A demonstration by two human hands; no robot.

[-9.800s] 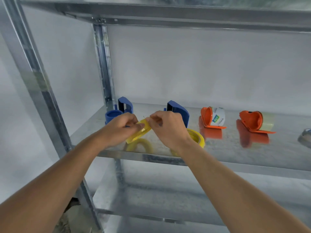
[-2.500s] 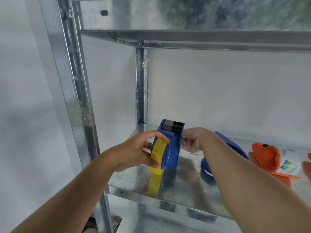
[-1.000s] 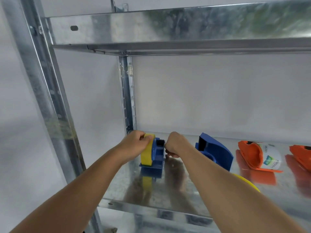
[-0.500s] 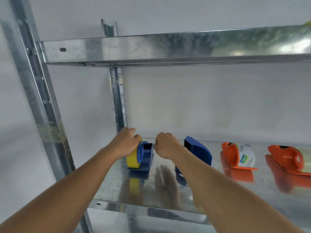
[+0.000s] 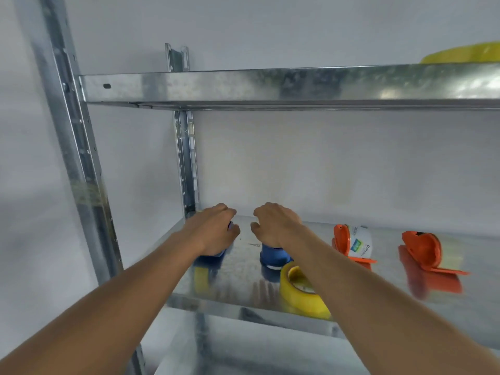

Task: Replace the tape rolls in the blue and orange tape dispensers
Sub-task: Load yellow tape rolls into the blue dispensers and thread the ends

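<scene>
Head view: left hand (image 5: 213, 230) curled over a small blue plastic tape dispenser (image 5: 216, 254) on the shiny metal shelf (image 5: 243, 301), mostly hiding it; grip hard to tell. Right hand (image 5: 274, 224) loosely curled, holding nothing, right above a second blue plastic tape dispenser (image 5: 273, 257). Loose yellow tape roll (image 5: 300, 289) just below and nearer than the right fingers (image 5: 257, 227), lying tilted. Two orange plastic tape dispensers (image 5: 349, 244) well off to the right. Right hand nearest the roll.
</scene>
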